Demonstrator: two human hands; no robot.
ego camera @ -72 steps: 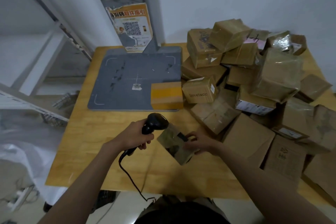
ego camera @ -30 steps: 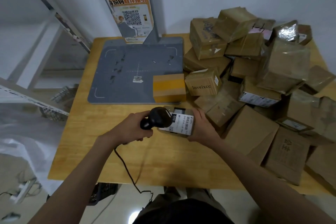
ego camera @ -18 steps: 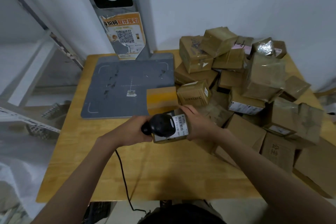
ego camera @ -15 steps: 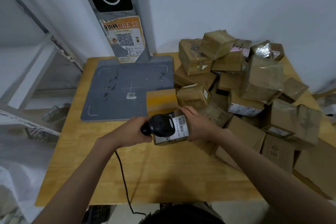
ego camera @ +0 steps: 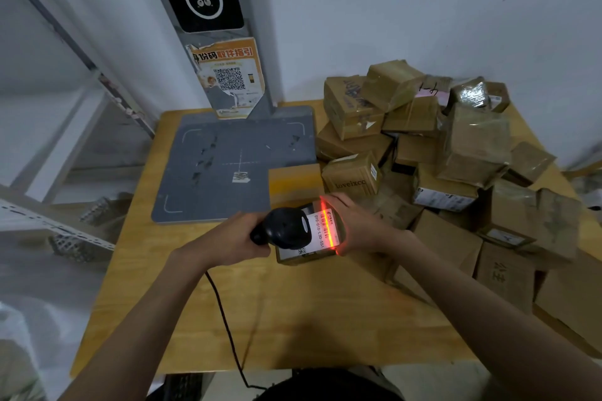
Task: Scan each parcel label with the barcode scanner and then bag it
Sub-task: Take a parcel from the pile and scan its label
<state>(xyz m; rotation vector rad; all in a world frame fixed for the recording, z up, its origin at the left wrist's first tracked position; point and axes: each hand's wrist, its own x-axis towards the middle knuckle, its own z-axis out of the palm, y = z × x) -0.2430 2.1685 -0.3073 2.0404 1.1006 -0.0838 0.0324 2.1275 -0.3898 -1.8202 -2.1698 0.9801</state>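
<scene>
I'm seeing the barcode scanner [ego camera: 286, 228] covering the label's [ego camera: 321, 231] nine o'clock half; my right hand [ego camera: 356, 227] is hiding the parcel's [ego camera: 304, 257] three o'clock side.

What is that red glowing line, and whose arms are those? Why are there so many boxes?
The camera sits on a person's head, so you look down at their own arms. The left hand holds a black barcode scanner. Its red line shines across the white label to read the stripes. The right hand holds that small parcel above the wooden table. The pile of boxes on the right waits its turn. The grey pad with a tall post belongs to another machine.
</scene>
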